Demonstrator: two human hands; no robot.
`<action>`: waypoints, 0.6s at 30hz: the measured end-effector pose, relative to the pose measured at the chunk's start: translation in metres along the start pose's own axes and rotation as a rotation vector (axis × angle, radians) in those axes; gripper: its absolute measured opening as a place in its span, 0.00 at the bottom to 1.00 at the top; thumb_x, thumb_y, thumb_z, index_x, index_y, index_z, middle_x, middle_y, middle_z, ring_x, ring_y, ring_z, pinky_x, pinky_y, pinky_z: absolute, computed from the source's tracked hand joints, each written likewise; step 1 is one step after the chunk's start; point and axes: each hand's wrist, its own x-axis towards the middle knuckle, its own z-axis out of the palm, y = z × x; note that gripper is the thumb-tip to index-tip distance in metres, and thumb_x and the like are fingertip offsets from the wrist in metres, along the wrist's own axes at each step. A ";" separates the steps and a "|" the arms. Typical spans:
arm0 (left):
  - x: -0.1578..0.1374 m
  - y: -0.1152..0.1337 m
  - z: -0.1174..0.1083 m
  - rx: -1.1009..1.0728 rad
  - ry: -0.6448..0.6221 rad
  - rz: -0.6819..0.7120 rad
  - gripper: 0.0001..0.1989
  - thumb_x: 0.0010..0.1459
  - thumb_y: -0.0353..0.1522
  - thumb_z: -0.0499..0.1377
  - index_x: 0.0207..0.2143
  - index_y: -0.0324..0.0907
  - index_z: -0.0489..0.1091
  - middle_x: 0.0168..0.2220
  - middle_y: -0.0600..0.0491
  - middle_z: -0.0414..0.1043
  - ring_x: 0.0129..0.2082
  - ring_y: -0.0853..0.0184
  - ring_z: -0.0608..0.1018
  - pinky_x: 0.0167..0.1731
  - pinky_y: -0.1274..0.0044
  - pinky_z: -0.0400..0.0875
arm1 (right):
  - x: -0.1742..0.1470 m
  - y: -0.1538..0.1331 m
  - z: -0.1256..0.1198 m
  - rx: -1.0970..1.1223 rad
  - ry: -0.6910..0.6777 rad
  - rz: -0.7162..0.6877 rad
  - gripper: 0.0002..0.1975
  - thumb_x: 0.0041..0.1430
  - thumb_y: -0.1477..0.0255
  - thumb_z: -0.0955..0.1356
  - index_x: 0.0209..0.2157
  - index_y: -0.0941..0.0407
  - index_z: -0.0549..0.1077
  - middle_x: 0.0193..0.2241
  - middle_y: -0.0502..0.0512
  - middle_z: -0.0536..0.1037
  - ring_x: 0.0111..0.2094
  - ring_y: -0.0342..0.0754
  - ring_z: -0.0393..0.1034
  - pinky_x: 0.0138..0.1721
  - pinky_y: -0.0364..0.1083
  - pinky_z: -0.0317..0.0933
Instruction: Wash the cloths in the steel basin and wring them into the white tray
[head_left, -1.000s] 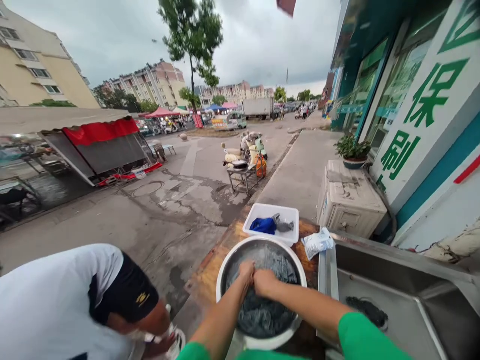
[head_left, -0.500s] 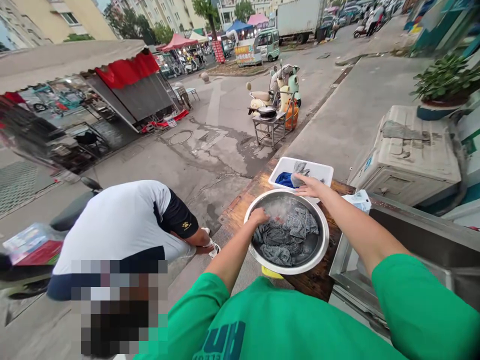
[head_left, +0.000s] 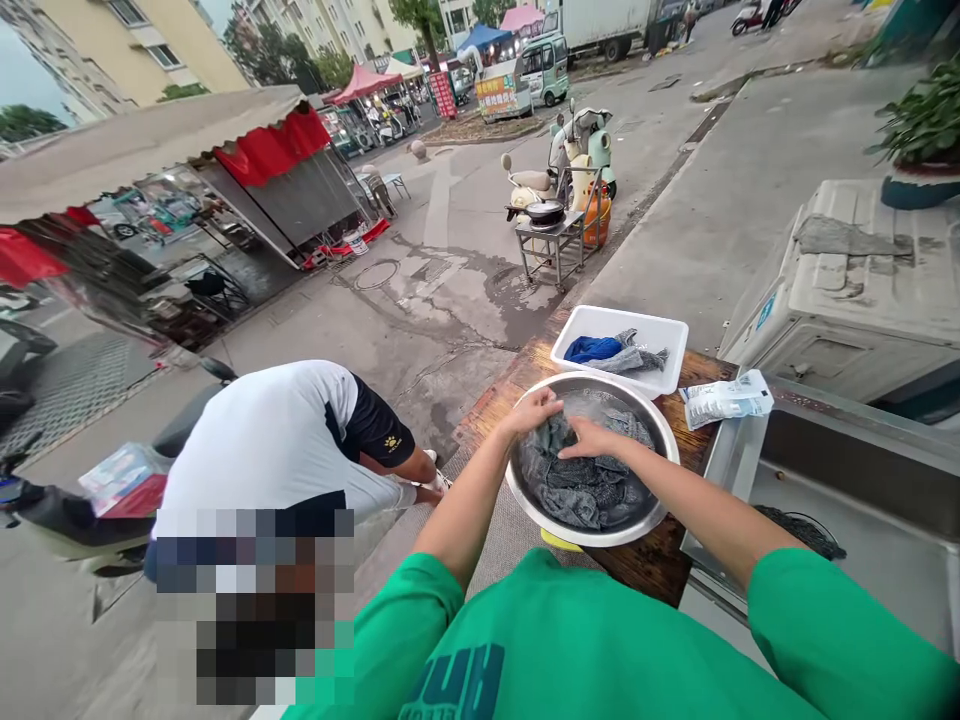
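The right hand [head_left: 591,438], fingers parted, has been moved from the far tray [head_left: 677,350] to the near basin [head_left: 600,538]; whether grey cloth [head_left: 581,492] inside is gripped by the left hand [head_left: 529,412] cannot be told; it should be worked low

A bright green T-shirt [head_left: 555,630] is worn, marked across the front with dark teal block lettering [head_left: 487,680] and a smaller, partly cropped line of text [head_left: 429,713]. Short, loose sleeves [head_left: 417,600] are seen; forearms [head_left: 474,510], left hand [head_left: 531,410] and right hand [head_left: 594,438] are uncovered.
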 end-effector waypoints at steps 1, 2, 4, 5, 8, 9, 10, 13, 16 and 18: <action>0.000 0.013 -0.001 -0.102 -0.021 0.047 0.14 0.57 0.39 0.62 0.32 0.40 0.61 0.27 0.59 0.60 0.27 0.74 0.65 0.31 0.82 0.62 | 0.000 -0.003 0.000 0.060 -0.007 -0.039 0.26 0.41 0.80 0.77 0.45 0.65 0.74 0.43 0.59 0.79 0.49 0.51 0.70 0.53 0.46 0.60; 0.000 0.024 -0.003 -0.166 -0.034 0.082 0.16 0.57 0.41 0.62 0.33 0.40 0.60 0.27 0.59 0.61 0.27 0.74 0.66 0.31 0.82 0.62 | 0.000 -0.005 -0.002 0.111 0.007 -0.060 0.23 0.46 0.78 0.75 0.46 0.65 0.74 0.41 0.58 0.80 0.45 0.48 0.72 0.49 0.44 0.62; 0.003 0.042 -0.009 -0.179 0.017 0.140 0.16 0.58 0.41 0.62 0.35 0.40 0.60 0.28 0.58 0.61 0.28 0.74 0.66 0.32 0.82 0.63 | 0.004 -0.007 -0.009 0.177 0.073 -0.063 0.18 0.54 0.77 0.71 0.47 0.65 0.72 0.38 0.56 0.80 0.38 0.45 0.73 0.43 0.42 0.64; 0.006 0.046 -0.013 -0.116 0.094 0.151 0.14 0.58 0.39 0.62 0.34 0.40 0.60 0.28 0.58 0.62 0.29 0.74 0.67 0.33 0.82 0.63 | 0.006 -0.007 -0.016 0.208 0.108 -0.057 0.16 0.55 0.76 0.70 0.46 0.65 0.72 0.36 0.56 0.80 0.35 0.45 0.73 0.41 0.42 0.65; 0.015 0.040 -0.021 0.220 0.366 0.038 0.09 0.58 0.33 0.61 0.33 0.40 0.63 0.30 0.56 0.66 0.32 0.71 0.68 0.37 0.79 0.63 | 0.014 -0.001 -0.039 0.264 0.208 -0.003 0.15 0.54 0.74 0.71 0.44 0.64 0.73 0.35 0.56 0.80 0.34 0.46 0.73 0.37 0.42 0.67; 0.018 0.031 -0.022 0.314 0.410 -0.036 0.07 0.57 0.32 0.61 0.33 0.39 0.65 0.31 0.54 0.68 0.33 0.69 0.69 0.38 0.78 0.64 | 0.016 0.002 -0.047 0.240 0.226 0.038 0.14 0.54 0.74 0.71 0.43 0.63 0.74 0.36 0.56 0.80 0.34 0.47 0.74 0.38 0.42 0.67; 0.020 0.020 -0.021 0.374 0.419 -0.105 0.06 0.57 0.30 0.61 0.34 0.39 0.66 0.33 0.52 0.70 0.34 0.67 0.71 0.40 0.76 0.65 | 0.019 0.005 -0.053 0.189 0.236 0.086 0.13 0.55 0.73 0.70 0.42 0.63 0.75 0.37 0.57 0.81 0.36 0.47 0.74 0.39 0.42 0.67; 0.025 -0.017 -0.010 0.397 0.342 -0.196 0.04 0.58 0.27 0.58 0.37 0.37 0.71 0.38 0.46 0.75 0.38 0.63 0.74 0.42 0.74 0.67 | 0.029 0.014 -0.061 -0.046 0.222 0.216 0.14 0.63 0.70 0.64 0.47 0.62 0.75 0.42 0.60 0.80 0.41 0.48 0.75 0.41 0.43 0.66; 0.025 -0.049 0.006 0.362 0.293 -0.178 0.12 0.60 0.24 0.54 0.44 0.36 0.73 0.45 0.43 0.77 0.44 0.62 0.77 0.48 0.73 0.68 | 0.041 0.020 -0.052 -0.244 0.222 0.292 0.18 0.67 0.71 0.59 0.52 0.64 0.72 0.49 0.68 0.77 0.49 0.55 0.72 0.47 0.48 0.64; 0.024 -0.063 0.016 0.345 0.259 -0.164 0.17 0.60 0.24 0.53 0.51 0.35 0.72 0.52 0.41 0.74 0.50 0.60 0.76 0.55 0.72 0.65 | 0.046 0.023 -0.039 -0.382 0.195 0.335 0.22 0.68 0.68 0.59 0.57 0.65 0.69 0.51 0.74 0.74 0.52 0.61 0.69 0.50 0.54 0.62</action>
